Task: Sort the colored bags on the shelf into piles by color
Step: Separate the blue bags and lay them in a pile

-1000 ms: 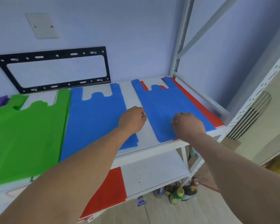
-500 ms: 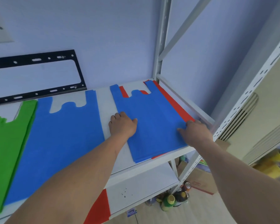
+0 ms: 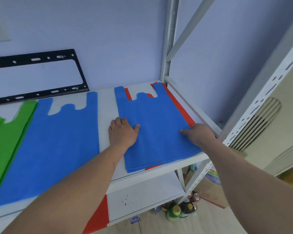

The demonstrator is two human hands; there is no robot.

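A blue bag (image 3: 152, 125) lies flat at the right end of the white shelf (image 3: 159, 168), on top of a red bag (image 3: 179, 105) whose edges show around it. My left hand (image 3: 123, 132) grips the blue bag's left edge, thumb on top and fingers curled at the edge. At the bag's right edge my right hand (image 3: 199, 134) holds it with the thumb on the fabric; its fingers are hidden behind the hand. A second pile of blue bags (image 3: 57, 141) lies in the middle, and a green bag (image 3: 5, 135) lies at the left.
A grey upright post (image 3: 169, 48) and side rail close the shelf's right end. A black metal bracket (image 3: 41, 76) leans on the wall behind. The lower shelf (image 3: 147, 196) carries another red bag (image 3: 98, 217). Bottles (image 3: 181, 210) stand on the floor below.
The view swung right. My left hand moved from between the piles onto the blue bag's left edge, and my right hand slid from the bag's front to its right edge.
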